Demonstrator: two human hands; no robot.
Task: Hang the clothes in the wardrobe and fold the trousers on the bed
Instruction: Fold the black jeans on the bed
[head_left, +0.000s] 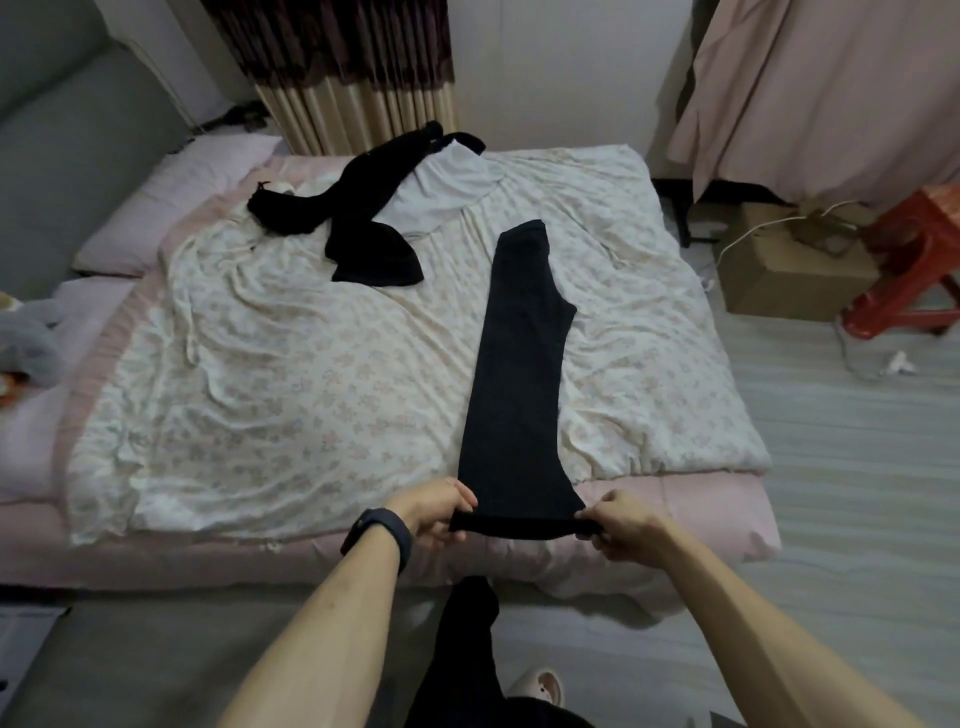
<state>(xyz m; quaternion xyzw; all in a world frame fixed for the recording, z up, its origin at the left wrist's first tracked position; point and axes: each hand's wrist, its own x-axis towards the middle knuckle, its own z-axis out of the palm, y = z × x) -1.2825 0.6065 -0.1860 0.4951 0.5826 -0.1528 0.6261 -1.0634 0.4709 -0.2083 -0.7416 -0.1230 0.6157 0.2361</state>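
A pair of black trousers (517, 374) lies lengthwise on the bed (291, 395), legs stacked one on the other, waist at the far end. At the near edge my left hand (439, 512) grips the left corner of the hem, and my right hand (621, 522) grips the right corner. The hem end is lifted slightly off the quilt. Further back lies another black garment (363, 218), crumpled, partly over a white garment (447, 192).
A pink pillow (171, 202) lies at the bed's far left. Right of the bed stand a cardboard box (784, 270) and a red stool (914, 265) on the floor. Pink cloth (821, 88) hangs at the back right. A curtain (353, 73) hangs behind the bed.
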